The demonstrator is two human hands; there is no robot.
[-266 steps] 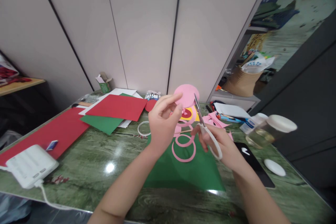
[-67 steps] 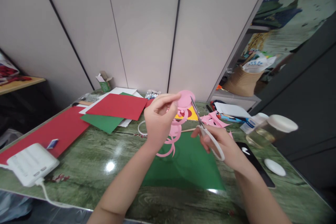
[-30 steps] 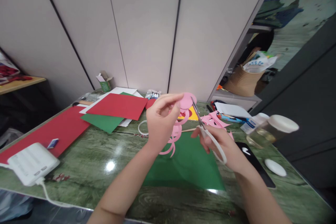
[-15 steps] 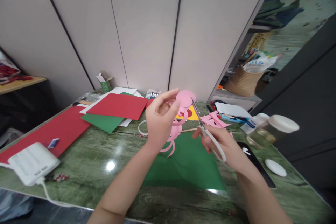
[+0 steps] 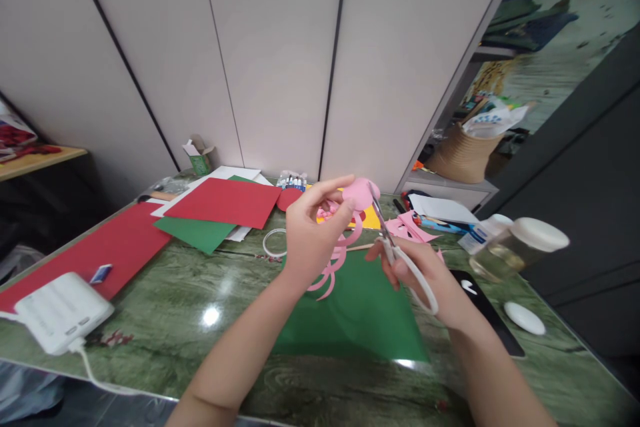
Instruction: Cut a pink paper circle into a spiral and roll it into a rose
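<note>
Between thumb and fingers, my left hand point(image 5: 317, 227) pinches a rounded piece of pink paper point(image 5: 358, 194) above the table. A curled pink paper strip point(image 5: 327, 280) hangs in loops below it. My right hand point(image 5: 417, 267) grips white-handled scissors point(image 5: 400, 253), their blades pointing up and away at the right edge of the pink piece. Under both hands lies a green paper sheet point(image 5: 360, 320). Pink paper scraps point(image 5: 410, 227) lie just beyond the scissors, and a yellow sheet point(image 5: 371, 218) is partly hidden behind the pink piece.
Red sheets point(image 5: 225, 202) and green paper point(image 5: 200, 232) lie at left, near a white power adapter point(image 5: 65, 312) with a cable. On the right are a lidded jar point(image 5: 520, 250), a black phone point(image 5: 487, 310) and a white oval object point(image 5: 525, 318). Cabinet panels point(image 5: 275, 60) rise behind.
My left hand has shifted slightly right and turned the pink paper. The scissors' blades now sit over its edge, and the hanging strip has swung a little.
</note>
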